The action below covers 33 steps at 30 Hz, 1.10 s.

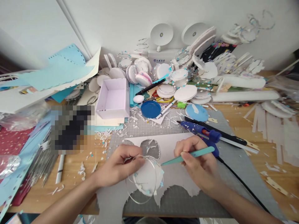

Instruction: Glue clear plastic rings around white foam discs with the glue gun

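Wire, thin and silvery, forms the ring point(141, 180) that the left hand point(116, 168) pinches at its top edge, fingers closed together on it, at about seven o'clock in the view. Inside the ring sits a white disc point(147, 177) with tiny pale-blue stars stuck round its rim; both rest on a white cut-out sheet point(174, 179) lying on the grey cutting mat point(210, 199).

Just to the right, at five o'clock, the right hand point(198, 163) is clamped on teal tweezers point(187, 155), their tip aimed at the disc's upper right edge and very near it. Whether the tip carries anything is too small to tell.

Beyond that hand, at three o'clock, a blue glue gun point(201, 132) lies on the mat, its black cord point(240, 183) trailing past the right wrist. Up at twelve o'clock stand a blue lid point(150, 109) and an open white box point(113, 98), amid stacked white discs.

Risks, as I judge them: the ring is springy and held at one point only, so a nudge from the tweezers could shift it off the disc or knock stars loose. The cord so near the forearm could snag and drag the gun's nozzle across the sheet.
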Tool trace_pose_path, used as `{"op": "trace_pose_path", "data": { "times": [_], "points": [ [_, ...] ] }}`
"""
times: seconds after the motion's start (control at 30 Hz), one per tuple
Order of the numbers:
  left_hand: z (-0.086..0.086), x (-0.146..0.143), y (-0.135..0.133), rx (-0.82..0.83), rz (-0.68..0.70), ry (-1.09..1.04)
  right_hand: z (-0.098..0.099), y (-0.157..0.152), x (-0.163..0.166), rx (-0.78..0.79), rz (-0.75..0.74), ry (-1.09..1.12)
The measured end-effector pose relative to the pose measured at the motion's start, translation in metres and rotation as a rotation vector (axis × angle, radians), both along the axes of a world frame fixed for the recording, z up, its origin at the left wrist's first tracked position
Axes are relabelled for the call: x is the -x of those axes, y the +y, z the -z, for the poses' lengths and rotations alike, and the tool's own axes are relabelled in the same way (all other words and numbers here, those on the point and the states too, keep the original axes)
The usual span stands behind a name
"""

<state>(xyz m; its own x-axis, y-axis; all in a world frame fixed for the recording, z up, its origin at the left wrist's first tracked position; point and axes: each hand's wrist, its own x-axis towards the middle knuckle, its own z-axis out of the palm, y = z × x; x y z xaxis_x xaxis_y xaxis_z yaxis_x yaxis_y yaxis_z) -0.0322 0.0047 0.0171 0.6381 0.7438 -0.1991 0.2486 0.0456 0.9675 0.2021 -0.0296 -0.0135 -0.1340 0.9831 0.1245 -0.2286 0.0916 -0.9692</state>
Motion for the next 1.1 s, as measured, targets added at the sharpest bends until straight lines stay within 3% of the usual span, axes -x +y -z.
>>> {"op": "trace_pose_path", "data": {
  "times": [0.37,1.1],
  "points": [
    [0.0002,0.0014,-0.0001,-0.014,0.018,-0.026,0.0013,0.0000,-0.0001,0.142,-0.041,0.103],
    [0.0006,0.0005,-0.0004,-0.042,0.034,-0.004,0.0024,-0.0027,-0.0007,0.208,-0.066,0.091]
  ]
}}
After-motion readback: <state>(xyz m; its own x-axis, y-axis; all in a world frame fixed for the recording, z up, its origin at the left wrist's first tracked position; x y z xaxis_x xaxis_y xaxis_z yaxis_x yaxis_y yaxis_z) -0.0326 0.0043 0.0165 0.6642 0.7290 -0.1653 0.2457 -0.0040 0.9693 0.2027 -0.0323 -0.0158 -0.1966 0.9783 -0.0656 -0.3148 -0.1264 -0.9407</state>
